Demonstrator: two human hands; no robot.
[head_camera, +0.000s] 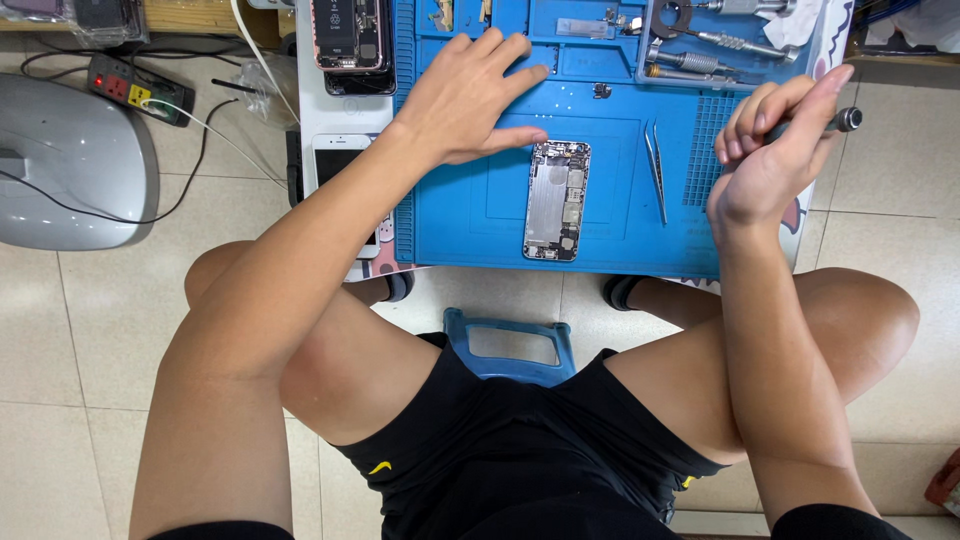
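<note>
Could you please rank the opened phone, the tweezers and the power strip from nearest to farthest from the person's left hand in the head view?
From the left hand:
1. Opened phone, just below the fingers on the blue mat.
2. Tweezers, further right on the mat.
3. Power strip, far left on the floor.

Low tabletop (320, 115) carries blue work mat (480, 225); on mat: opened phone body (557, 200), tweezers (656, 170). White phone (335, 160) beside mat.

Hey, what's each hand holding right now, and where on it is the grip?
The right hand holds a small screwdriver, fingers wrapped round its handle, metal end sticking out. The left hand holds nothing; it rests flat on the blue mat.
</note>
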